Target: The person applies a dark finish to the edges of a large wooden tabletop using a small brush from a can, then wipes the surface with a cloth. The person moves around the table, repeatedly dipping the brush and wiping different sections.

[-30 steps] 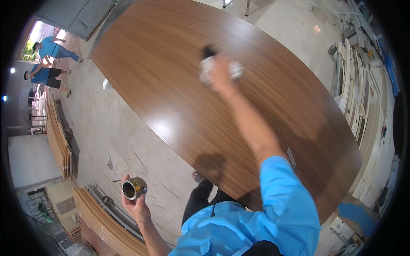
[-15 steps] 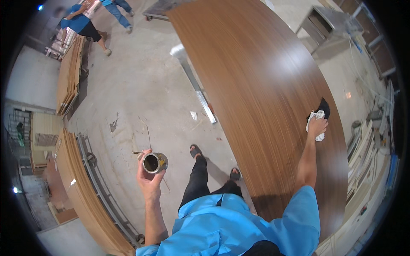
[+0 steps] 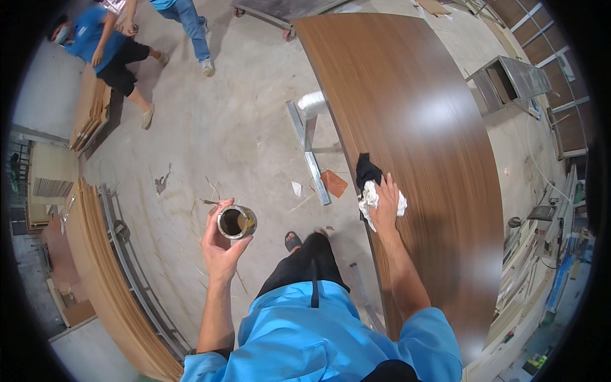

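My left hand (image 3: pixel 217 245) is closed around an open round can (image 3: pixel 251 222), its mouth turned up toward me. Inside the can is something dark, and yellowish stains mark its rim. A thin stick-like piece (image 3: pixel 209 202) juts out beside my fingertips; what it belongs to I cannot tell. On the right, my right hand (image 3: pixel 386 207) presses a bunched white rag (image 3: pixel 368 198) and a black cloth (image 3: pixel 367 170) onto a large brown wood-grain board (image 3: pixel 433 108). The cloths lie at the board's left edge, and my fingers cover part of them.
Metal legs (image 3: pixel 310 162) show under the board's left edge. Flat panels are stacked (image 3: pixel 108 286) along the left. Two people (image 3: pixel 114 54) are at the far left, near a wheeled cart (image 3: pixel 267 16). A metal stand (image 3: pixel 509 83) and long strips (image 3: pixel 531 267) lie beyond the board's right side.
My right hand has moved the cloths leftward across the board, from near its right edge to its left edge. My left hand still holds the can. The people appear closer.
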A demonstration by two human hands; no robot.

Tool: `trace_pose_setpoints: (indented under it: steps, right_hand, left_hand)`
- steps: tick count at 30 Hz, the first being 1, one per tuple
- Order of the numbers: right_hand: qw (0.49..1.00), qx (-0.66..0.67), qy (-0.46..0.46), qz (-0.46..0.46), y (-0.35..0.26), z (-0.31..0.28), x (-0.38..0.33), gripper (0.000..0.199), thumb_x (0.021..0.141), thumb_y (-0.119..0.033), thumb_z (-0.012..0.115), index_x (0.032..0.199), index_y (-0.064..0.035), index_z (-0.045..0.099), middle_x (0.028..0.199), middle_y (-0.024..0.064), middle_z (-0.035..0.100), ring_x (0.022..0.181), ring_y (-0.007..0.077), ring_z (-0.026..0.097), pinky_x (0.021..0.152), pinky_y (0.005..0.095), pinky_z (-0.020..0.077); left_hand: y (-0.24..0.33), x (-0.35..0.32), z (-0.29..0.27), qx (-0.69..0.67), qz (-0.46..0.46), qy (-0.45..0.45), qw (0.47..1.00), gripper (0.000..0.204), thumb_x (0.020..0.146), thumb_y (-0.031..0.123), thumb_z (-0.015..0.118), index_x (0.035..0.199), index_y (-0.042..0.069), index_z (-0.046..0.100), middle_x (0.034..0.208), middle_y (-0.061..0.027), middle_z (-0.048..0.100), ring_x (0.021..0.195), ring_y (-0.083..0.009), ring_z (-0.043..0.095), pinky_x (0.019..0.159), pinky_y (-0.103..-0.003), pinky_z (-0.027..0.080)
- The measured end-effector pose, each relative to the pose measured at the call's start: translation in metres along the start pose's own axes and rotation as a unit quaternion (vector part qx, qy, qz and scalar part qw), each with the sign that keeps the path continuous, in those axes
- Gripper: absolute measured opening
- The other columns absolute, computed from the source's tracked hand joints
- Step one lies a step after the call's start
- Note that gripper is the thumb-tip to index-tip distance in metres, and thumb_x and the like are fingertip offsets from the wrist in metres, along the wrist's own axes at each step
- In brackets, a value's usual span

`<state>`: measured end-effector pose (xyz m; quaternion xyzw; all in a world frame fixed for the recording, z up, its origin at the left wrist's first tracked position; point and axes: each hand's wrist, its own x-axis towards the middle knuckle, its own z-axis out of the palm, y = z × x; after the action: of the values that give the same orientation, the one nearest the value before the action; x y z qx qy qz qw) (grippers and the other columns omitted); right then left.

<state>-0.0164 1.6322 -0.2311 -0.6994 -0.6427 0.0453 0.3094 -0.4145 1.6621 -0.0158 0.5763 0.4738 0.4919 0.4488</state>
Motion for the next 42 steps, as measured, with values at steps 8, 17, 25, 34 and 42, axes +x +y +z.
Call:
trace_pose_setpoints:
  steps: [8, 17, 25, 34, 42]
  right_hand:
    - [0.989, -0.022, 0.062, -0.136, -0.033, 0.073, 0.305, 0.053, 0.078, -0.008, 0.079, 0.129, -0.0010, 0.067, 0.152, 0.0210, 0.053, 0.149, 0.0421, 0.038, 0.123, 0.0539, 0.0298]
    - [0.990, -0.133, -0.005, -0.055, 0.058, -0.036, 0.181, 0.052, 0.072, -0.010, 0.080, 0.123, -0.0041, 0.070, 0.154, 0.0202, 0.052, 0.150, 0.0432, 0.037, 0.117, 0.0575, 0.0340]
    - [0.993, 0.080, -0.047, -0.071, 0.033, 0.004, 0.330, 0.023, 0.080, -0.007, 0.076, 0.102, -0.0028, 0.070, 0.096, 0.0179, 0.069, 0.092, 0.0401, 0.067, 0.080, 0.0445, 0.0515]
    - [0.977, 0.030, -0.015, -0.212, -0.007, -0.004, 0.321, 0.037, 0.078, -0.021, 0.087, 0.109, -0.0056, 0.073, 0.105, 0.0159, 0.070, 0.091, 0.0367, 0.067, 0.080, 0.0429, 0.0533]
    - [0.973, 0.065, -0.212, -0.060, 0.001, 0.015, 0.305, 0.023, 0.091, -0.022, 0.077, 0.082, -0.0029, 0.067, 0.076, 0.0156, 0.069, 0.070, 0.0361, 0.068, 0.064, 0.0448, 0.0502]
  left_hand:
    - [0.009, 0.078, 0.026, 0.017, 0.018, 0.012, 1.000, 0.076, 0.070, 0.006, 0.089, 0.140, 0.000, 0.060, 0.144, -0.0156, 0.055, 0.141, -0.0300, 0.048, 0.118, -0.043, 0.039]
    - [0.009, 0.134, 0.050, -0.014, -0.013, 0.072, 0.997, 0.076, 0.070, 0.014, 0.091, 0.139, -0.001, 0.061, 0.145, -0.0165, 0.056, 0.140, -0.0308, 0.050, 0.118, -0.044, 0.039]
    - [0.034, 0.167, 0.063, 0.021, 0.036, 0.047, 0.998, 0.077, 0.070, 0.018, 0.093, 0.138, -0.001, 0.062, 0.142, -0.0170, 0.058, 0.139, -0.0304, 0.050, 0.118, -0.044, 0.039]
    - [0.034, 0.176, 0.056, -0.026, 0.030, 0.101, 0.994, 0.080, 0.067, 0.023, 0.095, 0.137, -0.001, 0.063, 0.142, -0.0151, 0.058, 0.142, -0.0291, 0.048, 0.119, -0.044, 0.038]
    - [0.025, 0.188, 0.054, -0.076, 0.028, 0.113, 0.990, 0.080, 0.066, 0.023, 0.095, 0.136, -0.001, 0.064, 0.141, -0.0169, 0.059, 0.140, -0.0296, 0.050, 0.118, -0.044, 0.038]
